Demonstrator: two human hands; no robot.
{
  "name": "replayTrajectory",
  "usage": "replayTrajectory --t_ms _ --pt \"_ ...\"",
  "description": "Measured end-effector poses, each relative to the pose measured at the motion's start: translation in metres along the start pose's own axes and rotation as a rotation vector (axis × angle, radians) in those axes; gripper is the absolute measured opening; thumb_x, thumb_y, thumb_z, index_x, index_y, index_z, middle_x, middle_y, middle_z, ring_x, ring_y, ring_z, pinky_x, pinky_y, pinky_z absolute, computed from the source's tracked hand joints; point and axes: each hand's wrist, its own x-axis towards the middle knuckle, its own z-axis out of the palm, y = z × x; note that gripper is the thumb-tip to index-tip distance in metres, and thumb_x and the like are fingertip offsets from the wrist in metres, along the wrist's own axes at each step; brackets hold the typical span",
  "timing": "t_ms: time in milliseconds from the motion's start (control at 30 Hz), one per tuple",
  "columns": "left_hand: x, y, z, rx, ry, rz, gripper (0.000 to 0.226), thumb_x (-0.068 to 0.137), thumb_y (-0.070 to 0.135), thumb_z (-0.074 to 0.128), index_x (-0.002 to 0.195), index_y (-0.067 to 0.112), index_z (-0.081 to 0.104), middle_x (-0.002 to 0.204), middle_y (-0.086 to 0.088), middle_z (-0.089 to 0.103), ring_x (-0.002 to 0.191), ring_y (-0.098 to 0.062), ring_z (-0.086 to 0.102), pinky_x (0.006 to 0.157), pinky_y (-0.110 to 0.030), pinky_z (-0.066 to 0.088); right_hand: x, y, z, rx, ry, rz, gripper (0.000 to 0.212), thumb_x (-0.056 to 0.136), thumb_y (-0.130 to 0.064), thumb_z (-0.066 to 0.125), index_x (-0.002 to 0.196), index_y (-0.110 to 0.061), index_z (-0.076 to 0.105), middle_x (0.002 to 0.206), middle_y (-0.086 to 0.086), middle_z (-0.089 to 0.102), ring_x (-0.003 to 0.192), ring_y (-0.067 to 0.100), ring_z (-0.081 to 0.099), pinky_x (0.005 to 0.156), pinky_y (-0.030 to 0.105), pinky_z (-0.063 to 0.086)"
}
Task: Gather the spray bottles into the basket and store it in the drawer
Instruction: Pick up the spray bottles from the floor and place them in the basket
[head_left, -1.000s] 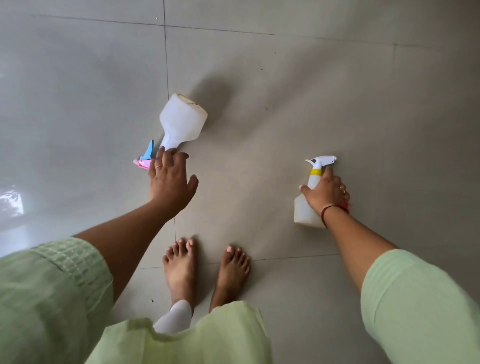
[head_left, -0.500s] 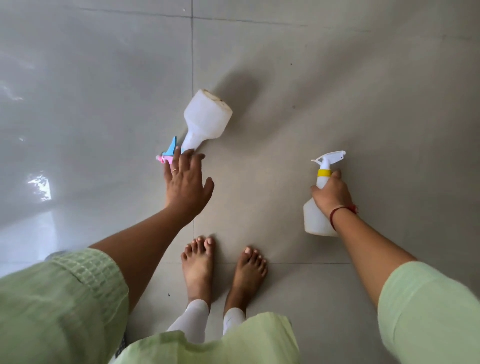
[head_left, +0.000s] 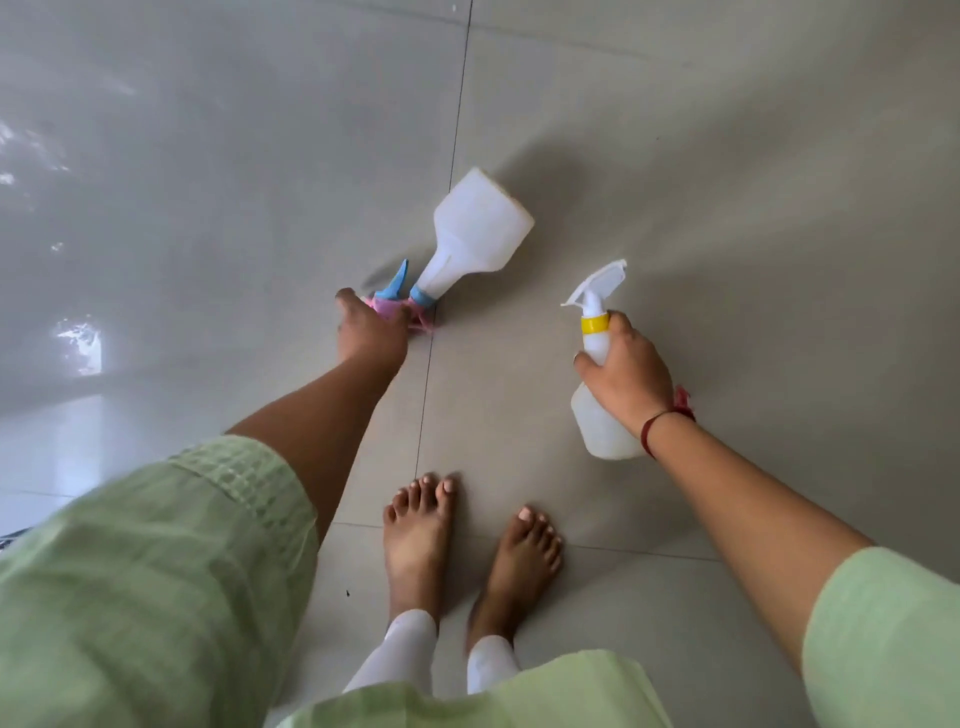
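Observation:
A white spray bottle (head_left: 475, 234) with a pink and blue trigger head lies on its side on the grey tiled floor. My left hand (head_left: 371, 332) is closed around that pink head, fingers wrapped under it. A smaller white spray bottle (head_left: 597, 343) with a yellow collar and white nozzle is held above the floor, nozzle pointing away, gripped at the neck by my right hand (head_left: 626, 374). No basket or drawer is in view.
My two bare feet (head_left: 467, 551) stand on the floor just below the bottles. Pale green sleeves and tunic fill the lower corners. Glossy tiles (head_left: 727, 156) stretch all around, with window glare at the left.
My left hand has gone from resting fingers over the lying bottle's trigger head to closing around it. My right hand has kept hold of the small bottle. The camera view shifted.

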Motion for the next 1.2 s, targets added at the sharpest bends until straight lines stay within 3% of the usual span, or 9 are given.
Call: replayTrajectory --t_ms 100,200,300,367,500,633,767,900,1200 --pt "0.02 -0.012 0.004 -0.213 0.063 -0.051 0.043 0.091 0.031 0.057 0.126 0.014 0.039 0.113 -0.011 0.06 0.069 -0.013 0.054 0.057 -0.025 0.047 -0.005 -0.002 0.012 0.013 -0.039 -0.022 0.04 0.085 -0.027 0.062 0.116 -0.007 0.048 0.107 0.017 0.063 0.095 0.038 0.061 0.069 0.034 0.042" --pt "-0.007 -0.074 0.027 0.324 0.123 0.048 0.035 0.089 0.015 0.058 0.118 0.018 0.037 0.126 -0.019 0.058 0.096 -0.031 0.06 0.087 -0.045 0.053 -0.014 -0.007 0.011 0.0 -0.087 -0.049 0.044 0.085 -0.028 0.063 0.122 -0.009 0.048 0.112 0.017 0.062 0.099 0.037 0.061 0.074 0.036 0.046" --pt "-0.062 -0.172 0.061 -0.01 0.039 0.056 0.051 0.086 0.007 0.059 0.134 0.015 0.041 0.137 -0.018 0.052 0.123 -0.039 0.05 0.1 -0.054 0.043 -0.013 -0.014 -0.002 -0.061 -0.074 -0.126 0.047 0.085 -0.028 0.064 0.125 -0.011 0.047 0.112 0.016 0.063 0.1 0.036 0.06 0.073 0.035 0.046" --pt "-0.076 -0.198 0.074 0.209 -0.107 0.22 0.046 0.093 0.019 0.053 0.139 0.017 0.045 0.143 -0.013 0.047 0.126 -0.037 0.047 0.101 -0.045 0.041 -0.008 -0.013 -0.009 -0.061 -0.049 -0.109 0.046 0.084 -0.028 0.063 0.124 -0.012 0.048 0.11 0.014 0.063 0.098 0.036 0.06 0.07 0.034 0.043" --pt "-0.054 -0.137 0.059 0.281 -0.103 0.462 0.051 0.096 0.034 0.035 0.146 0.023 0.032 0.158 -0.003 0.022 0.135 -0.034 0.036 0.106 -0.04 0.032 -0.007 -0.015 -0.008 -0.04 -0.031 -0.101 0.041 0.085 -0.029 0.063 0.119 -0.011 0.049 0.106 0.013 0.063 0.094 0.035 0.06 0.067 0.029 0.038" --pt "0.011 0.011 0.022 0.43 0.06 0.534 0.084 0.065 0.054 0.067 0.137 0.023 0.037 0.155 -0.006 0.025 0.143 -0.033 0.025 0.116 -0.052 0.018 0.005 -0.02 0.002 -0.023 -0.016 -0.115 0.04 0.086 -0.028 0.062 0.118 -0.01 0.048 0.107 0.013 0.062 0.094 0.035 0.06 0.069 0.032 0.04" --pt "0.009 0.022 0.048 0.542 0.055 0.415 0.066 0.077 0.045 0.07 0.13 0.014 0.045 0.157 -0.008 0.017 0.15 -0.03 0.005 0.118 -0.054 0.001 0.005 -0.017 0.012 -0.023 -0.021 -0.14 0.042 0.085 -0.028 0.062 0.122 -0.012 0.048 0.108 0.012 0.062 0.094 0.035 0.06 0.073 0.035 0.046" --pt "0.01 0.037 0.057 0.518 0.083 0.284 0.046 0.088 0.022 0.057 0.129 0.006 0.045 0.142 -0.013 0.034 0.138 -0.033 0.031 0.115 -0.058 0.019 0.004 -0.01 0.013 -0.014 -0.029 -0.158 0.044 0.084 -0.027 0.063 0.124 -0.013 0.048 0.109 0.011 0.062 0.097 0.036 0.06 0.076 0.038 0.049" --pt "-0.059 0.024 -0.02 0.454 -0.064 0.231 0.042 0.088 0.039 0.052 0.116 0.007 0.054 0.123 -0.014 0.047 0.106 -0.036 0.057 0.085 -0.04 0.043 -0.051 -0.043 -0.033 0.057 -0.066 -0.234 0.055 0.081 -0.023 0.069 0.13 -0.016 0.045 0.112 0.008 0.067 0.1 0.034 0.063 0.076 0.034 0.047"
